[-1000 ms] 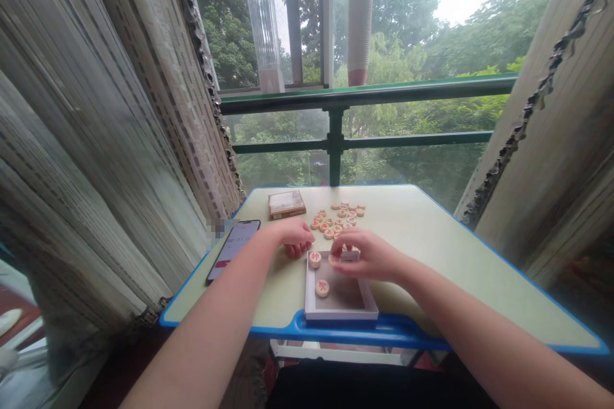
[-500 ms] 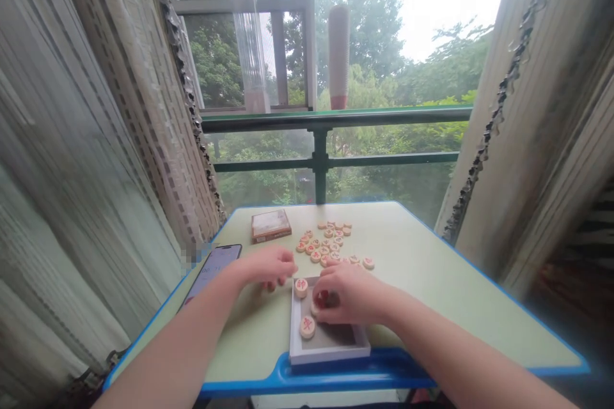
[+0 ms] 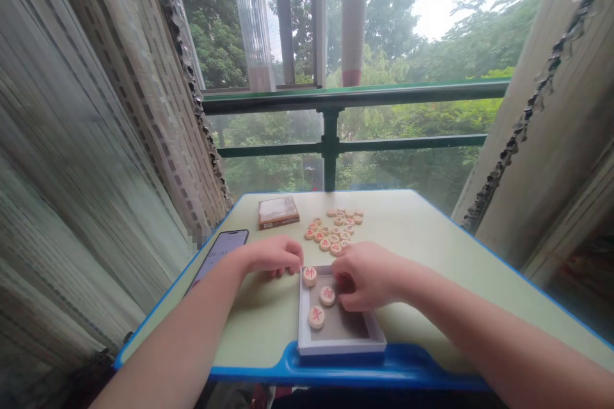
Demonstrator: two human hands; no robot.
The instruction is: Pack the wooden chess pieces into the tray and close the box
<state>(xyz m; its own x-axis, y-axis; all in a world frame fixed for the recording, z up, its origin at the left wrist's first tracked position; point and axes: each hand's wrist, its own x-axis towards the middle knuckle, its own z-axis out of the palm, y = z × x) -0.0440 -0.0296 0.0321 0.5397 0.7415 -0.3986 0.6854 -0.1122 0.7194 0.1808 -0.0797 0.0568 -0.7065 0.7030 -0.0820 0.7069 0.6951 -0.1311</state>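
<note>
Three pieces (image 3: 327,295) now in tray (image 3: 336,350), right hand (image 3: 365,276) perhaps drawn back

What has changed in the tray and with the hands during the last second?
The right hand came down into the tray, and a third piece now lies there, close to that hand. The left hand, the two other pieces in the tray, the phone and the loose pile stayed.

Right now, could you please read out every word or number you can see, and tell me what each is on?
"帅" in red, on the far piece in the tray.
"相", probably, on the middle piece.
"兵", probably, on the near piece.
"00:0", rest unclear, on the phone.
The loose pieces and the box: too small to read.
</note>
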